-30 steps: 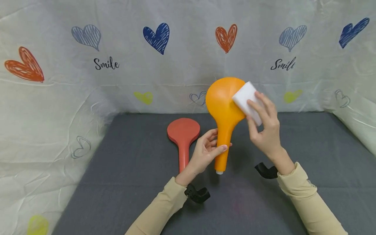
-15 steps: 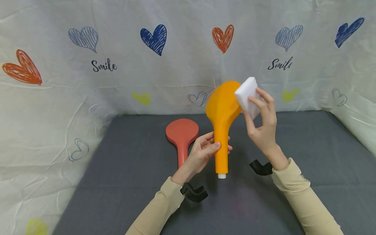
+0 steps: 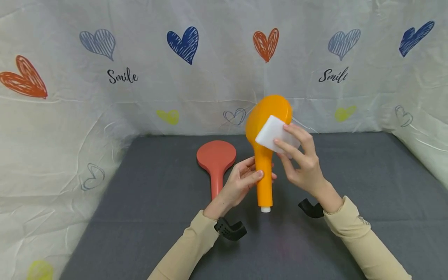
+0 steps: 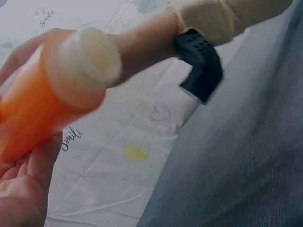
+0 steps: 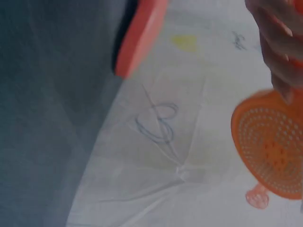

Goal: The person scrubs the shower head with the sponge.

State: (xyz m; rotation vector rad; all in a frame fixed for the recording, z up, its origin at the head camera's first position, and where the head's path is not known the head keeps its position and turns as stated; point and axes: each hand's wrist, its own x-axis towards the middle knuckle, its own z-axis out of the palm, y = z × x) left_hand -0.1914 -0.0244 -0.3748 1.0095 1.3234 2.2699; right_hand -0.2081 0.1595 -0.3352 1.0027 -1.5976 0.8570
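Observation:
My left hand [image 3: 241,181] grips the handle of an orange shower head [image 3: 269,109], held upright above the table with its smooth back toward me. The perforated spray face [image 5: 270,142] shows in the right wrist view. A pale threaded end [image 4: 90,56] sticks out at the bottom of the handle. In my right hand [image 3: 306,165] a white sponge [image 3: 273,134] is pinched between fingers and thumb. It lies over the lower part of the round head, where the head narrows to the handle.
A red thing with a round flat head and straight handle [image 3: 216,155] lies on the grey tablecloth [image 3: 157,186], left of the shower head and partly behind my left hand. A white heart-printed sheet [image 3: 224,85] hangs behind the table.
The sponge has moved from the right edge of the orange head down and left onto its back. Earlier, the shower head turned slightly in my left hand.

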